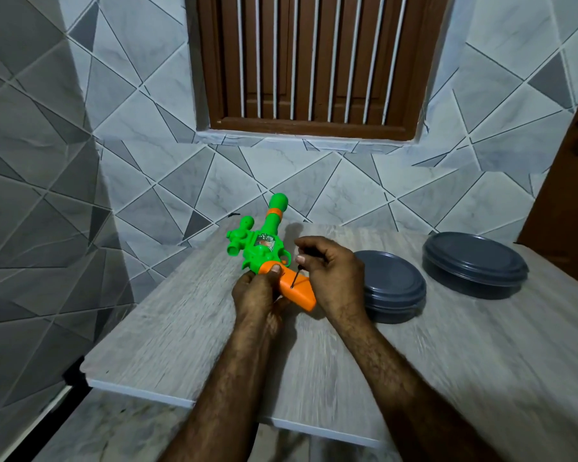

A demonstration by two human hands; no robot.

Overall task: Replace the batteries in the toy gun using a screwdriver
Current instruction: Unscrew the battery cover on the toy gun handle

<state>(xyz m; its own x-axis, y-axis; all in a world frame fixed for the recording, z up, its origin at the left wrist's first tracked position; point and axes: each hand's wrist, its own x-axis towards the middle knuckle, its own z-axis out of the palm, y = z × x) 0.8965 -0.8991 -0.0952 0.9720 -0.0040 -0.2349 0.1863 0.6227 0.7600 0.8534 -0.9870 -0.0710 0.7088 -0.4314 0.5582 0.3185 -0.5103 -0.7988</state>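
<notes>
Left hand [255, 296] holds gun [264, 253] by table [167, 345] edge.

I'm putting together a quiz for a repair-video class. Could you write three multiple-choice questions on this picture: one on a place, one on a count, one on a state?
1. Where does the tip of the screwdriver sit?
A. On the green barrel
B. On the orange grip of the toy gun
C. In mid-air, touching nothing

2. How many dark grey dishes lie on the table?
A. One
B. Four
C. Two

3. What is the left hand doing?
A. Gripping the toy gun
B. Lying flat
C. Holding a battery

Answers: 1 B, the thin shaft held by the right hand meets the orange grip. 2 C, one lies beside the right hand and one farther right. 3 A, its thumb presses on the orange part while the hand wraps the grip.
</notes>
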